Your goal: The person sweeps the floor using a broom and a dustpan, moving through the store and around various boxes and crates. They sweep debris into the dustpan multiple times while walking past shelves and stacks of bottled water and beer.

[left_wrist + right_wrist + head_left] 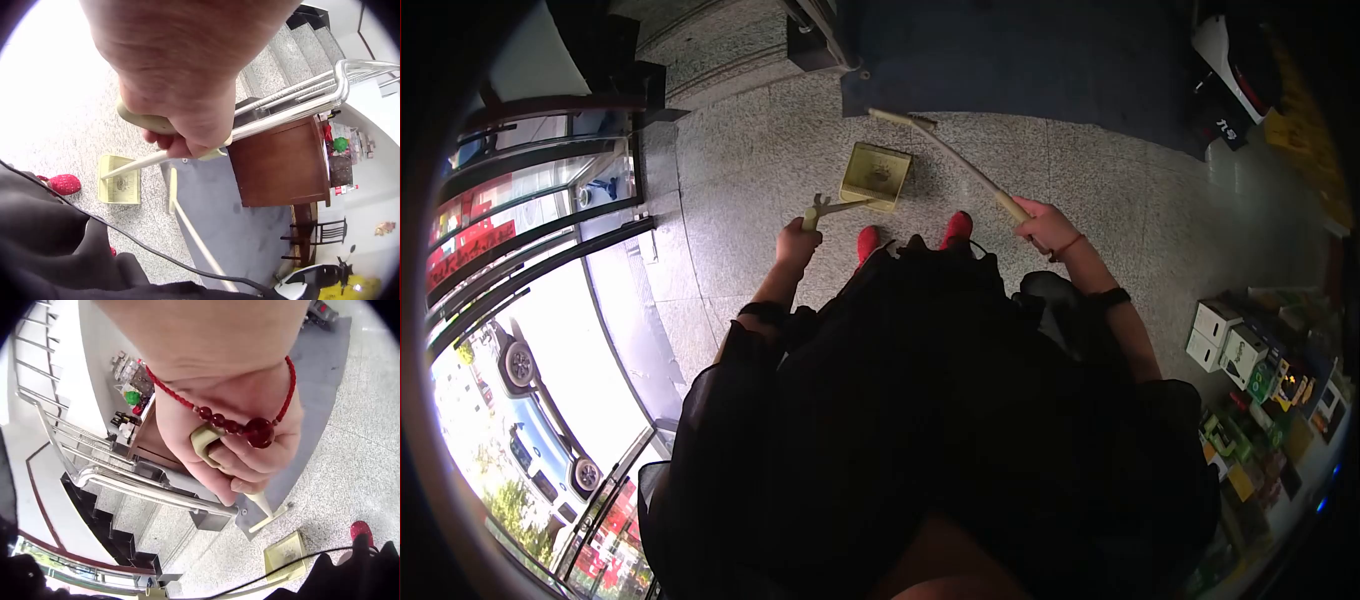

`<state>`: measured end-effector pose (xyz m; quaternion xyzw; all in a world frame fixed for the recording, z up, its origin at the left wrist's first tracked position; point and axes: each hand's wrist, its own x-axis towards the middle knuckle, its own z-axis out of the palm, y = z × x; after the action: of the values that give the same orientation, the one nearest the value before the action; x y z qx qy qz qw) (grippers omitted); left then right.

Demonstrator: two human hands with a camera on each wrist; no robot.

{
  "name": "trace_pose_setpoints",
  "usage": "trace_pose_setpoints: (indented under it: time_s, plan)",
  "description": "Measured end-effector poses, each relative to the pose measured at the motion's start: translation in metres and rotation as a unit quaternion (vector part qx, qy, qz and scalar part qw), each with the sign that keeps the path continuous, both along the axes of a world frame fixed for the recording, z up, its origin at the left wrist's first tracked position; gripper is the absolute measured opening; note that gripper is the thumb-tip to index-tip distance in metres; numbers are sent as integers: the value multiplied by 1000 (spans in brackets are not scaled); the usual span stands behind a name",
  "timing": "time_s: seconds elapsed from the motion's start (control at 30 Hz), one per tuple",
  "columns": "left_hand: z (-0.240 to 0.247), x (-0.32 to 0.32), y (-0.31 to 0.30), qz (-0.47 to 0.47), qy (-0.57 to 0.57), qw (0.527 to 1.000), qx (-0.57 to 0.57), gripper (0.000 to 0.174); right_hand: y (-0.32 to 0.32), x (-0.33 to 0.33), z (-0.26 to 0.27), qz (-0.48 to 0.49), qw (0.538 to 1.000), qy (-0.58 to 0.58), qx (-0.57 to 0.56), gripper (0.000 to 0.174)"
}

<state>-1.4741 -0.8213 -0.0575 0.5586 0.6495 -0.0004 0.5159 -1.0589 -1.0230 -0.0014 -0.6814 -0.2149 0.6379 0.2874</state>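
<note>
A yellow-green dustpan (878, 172) lies on the speckled floor in front of the person's red shoes. The left hand (798, 246) grips the upper end of its handle (140, 164). In the right hand (1052, 230) is the end of a long pale broom handle (970, 168), with fingers curled round it, as the right wrist view also shows. The broom head (902, 118) rests on the floor just beyond the dustpan, near the edge of the dark mat, apart from the pan. Some debris appears inside the dustpan.
A dark blue-grey mat (1020, 60) spreads ahead. Metal stair railings (294, 112) and a brown wooden cabinet (278, 165) stand near it. Boxes (1225, 335) and mixed goods sit at the right; a glass door frame (550, 250) is at the left. A scooter (312, 281) stands beyond the mat.
</note>
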Motion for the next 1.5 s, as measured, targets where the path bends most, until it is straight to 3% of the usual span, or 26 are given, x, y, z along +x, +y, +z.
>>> trace_pose_setpoints:
  time_s: [0.2, 0.3, 0.43, 0.53, 0.6, 0.7, 0.77, 0.9, 1.0, 1.1, 1.23, 1.3, 1.37, 1.5]
  plan:
    - [-13, -61, 27, -6, -6, 1000, 9, 22, 95, -59, 4, -40, 993, -38, -102, 72]
    - [-3, -79, 34, -7, 5, 1000, 8, 23, 115, -106, -33, -60, 993, -26, -100, 73]
    - [-12, -107, 39, -17, 21, 999, 23, 26, 99, -169, -42, 27, 988, -96, -118, 73]
    - [-10, -120, 40, -63, 40, 996, 40, 29, 73, -188, -21, 74, 986, -88, -117, 71]
    - [-8, -127, 42, -78, 43, 995, 39, 29, 62, -187, -2, 95, 988, -15, -118, 69]
    - [-7, -137, 45, -93, 55, 993, 46, 28, 47, -190, 29, 27, 992, 28, -120, 65]
    - [-11, -149, 46, -93, 62, 992, 54, 27, 25, -182, 4, -14, 995, 40, -94, 65]
    - [-18, -178, 47, -74, 64, 994, 50, 25, 41, -185, 37, -74, 990, 65, -97, 64]
    - [-21, -195, 45, -72, 59, 995, 43, 25, 61, -190, 16, -117, 988, 53, -87, 64]
    - [-15, -203, 43, -78, 51, 995, 35, 26, 84, -205, -17, -117, 990, 1, -78, 52]
    - [-3, -202, 43, -123, 64, 990, 33, 28, 99, -236, -37, -160, 980, -15, -120, 62]
    - [-4, -201, 44, -147, 60, 986, 40, 29, 85, -247, -36, -62, 987, -48, -143, 62]
    - [-5, -195, 42, -171, 51, 983, 46, 29, 63, -254, -8, -53, 985, -48, -158, 64]
    - [-11, -175, 42, -218, 47, 974, 38, 30, 16, -241, 11, -123, 980, 82, -135, 66]
